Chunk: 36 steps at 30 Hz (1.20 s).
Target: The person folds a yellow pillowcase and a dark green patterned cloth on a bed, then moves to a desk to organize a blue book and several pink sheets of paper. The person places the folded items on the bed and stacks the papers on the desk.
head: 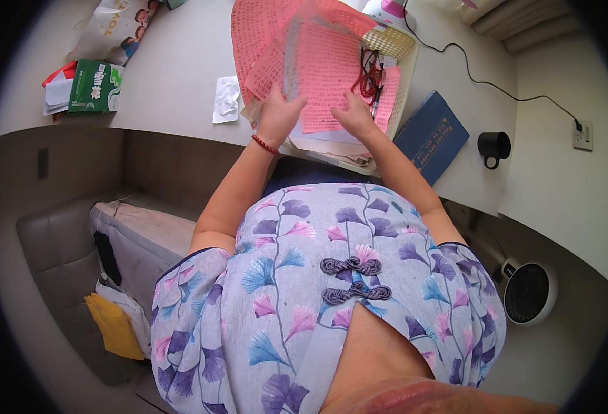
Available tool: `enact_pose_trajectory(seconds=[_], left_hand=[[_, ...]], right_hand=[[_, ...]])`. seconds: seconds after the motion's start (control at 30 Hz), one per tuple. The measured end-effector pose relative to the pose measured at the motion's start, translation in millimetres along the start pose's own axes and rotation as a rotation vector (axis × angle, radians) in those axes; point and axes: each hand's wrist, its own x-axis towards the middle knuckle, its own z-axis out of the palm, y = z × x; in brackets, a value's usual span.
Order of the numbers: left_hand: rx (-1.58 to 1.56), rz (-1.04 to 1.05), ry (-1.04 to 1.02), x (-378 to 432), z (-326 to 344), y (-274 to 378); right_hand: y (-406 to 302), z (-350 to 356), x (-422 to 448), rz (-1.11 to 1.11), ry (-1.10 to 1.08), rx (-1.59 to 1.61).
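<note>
Pink sheets of paper (pixel 329 67) covered with handwriting lie in and over a cream plastic basket (pixel 406 98) on the white desk. My left hand (pixel 279 115), with a red bead bracelet (pixel 265 144) at the wrist, is at the left edge of the sheets. Its fingers partly pass behind or onto a translucent sheet; its grip is unclear. My right hand (pixel 356 115) is over the lower part of the pink sheets, thumb and fingers apart, with no hold visible. A red bead string (pixel 368 83) and a pen (pixel 377 101) lie in the basket's right side.
A blue book (pixel 432 137) and a black mug (pixel 494 146) are to the right. A black cable (pixel 482 82) runs to a wall socket (pixel 583 135). At left are a crumpled tissue on a white packet (pixel 226 100), a green box (pixel 96 86) and a printed bag (pixel 115 28).
</note>
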Motion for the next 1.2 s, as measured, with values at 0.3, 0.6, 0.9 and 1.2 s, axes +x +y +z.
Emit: enact_pose_trajectory(seconds=[0.3, 0.6, 0.9, 1.2], left_hand=[[0.192, -0.019, 0.011, 16, 14, 1], [0.503, 0.237, 0.187, -6, 25, 25], [0.244, -0.018, 0.089, 19, 12, 15], [0.444, 0.108, 0.018, 17, 19, 19]], right_hand=[[3, 0, -15, -0.205, 0.074, 0.114], [5, 1, -22, -0.249, 0.078, 0.139], [0, -6, -26, -0.267, 0.120, 0.190], [0, -10, -27, -0.308, 0.199, 0.254]])
